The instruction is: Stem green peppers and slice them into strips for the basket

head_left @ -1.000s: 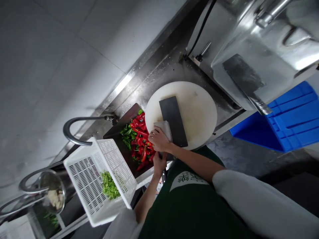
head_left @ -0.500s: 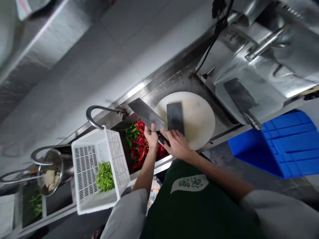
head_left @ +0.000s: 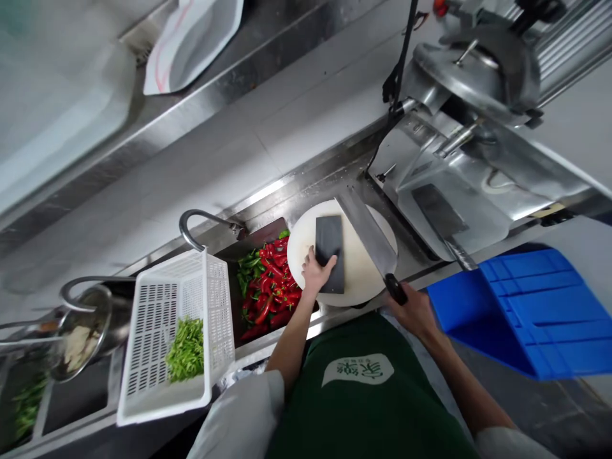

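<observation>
On the round white cutting board (head_left: 366, 274) lies a dark rectangular block (head_left: 329, 234). My left hand (head_left: 316, 271) rests on the block's left side, with thumb and fingers spread. A cleaver (head_left: 368, 233) is in my right hand (head_left: 411, 309), its black handle gripped near the board's lower right edge. Its broad blade points up and left over the right part of the board. Red chillies (head_left: 272, 280) and green chillies (head_left: 248, 271) fill a sink just left of the board.
A white perforated basket (head_left: 208, 331) with chopped greens (head_left: 186, 350) stands at the left, beside a metal strainer (head_left: 102, 341). At the right are a metal slicing machine (head_left: 463, 83), a second cleaver (head_left: 437, 210) and a blue bin (head_left: 540, 312). A tap (head_left: 191, 217) arches behind the basket.
The cleaver has moved from the left of the block to its right, now in my right hand alone. My left hand has gone from the cleaver to the block. The view has shifted.
</observation>
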Demonstrator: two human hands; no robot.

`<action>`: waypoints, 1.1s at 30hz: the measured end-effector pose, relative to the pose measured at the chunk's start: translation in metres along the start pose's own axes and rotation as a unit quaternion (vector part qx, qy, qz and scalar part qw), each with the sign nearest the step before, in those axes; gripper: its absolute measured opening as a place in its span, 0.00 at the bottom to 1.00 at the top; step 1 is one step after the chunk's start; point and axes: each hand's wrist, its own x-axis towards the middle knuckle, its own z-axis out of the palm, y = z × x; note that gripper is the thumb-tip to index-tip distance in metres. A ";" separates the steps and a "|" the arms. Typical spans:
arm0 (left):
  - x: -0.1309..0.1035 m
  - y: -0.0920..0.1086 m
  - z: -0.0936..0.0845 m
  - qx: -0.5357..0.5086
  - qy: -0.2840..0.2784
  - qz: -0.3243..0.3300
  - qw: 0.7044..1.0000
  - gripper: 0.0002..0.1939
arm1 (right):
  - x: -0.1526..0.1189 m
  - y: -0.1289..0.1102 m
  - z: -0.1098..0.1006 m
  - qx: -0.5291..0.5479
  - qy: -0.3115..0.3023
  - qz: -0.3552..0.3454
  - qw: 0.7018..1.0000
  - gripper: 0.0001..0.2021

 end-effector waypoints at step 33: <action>0.283 0.113 -0.014 0.266 -0.172 0.215 0.924 0.51 | -0.030 0.067 -0.018 0.159 0.055 0.256 0.952 0.25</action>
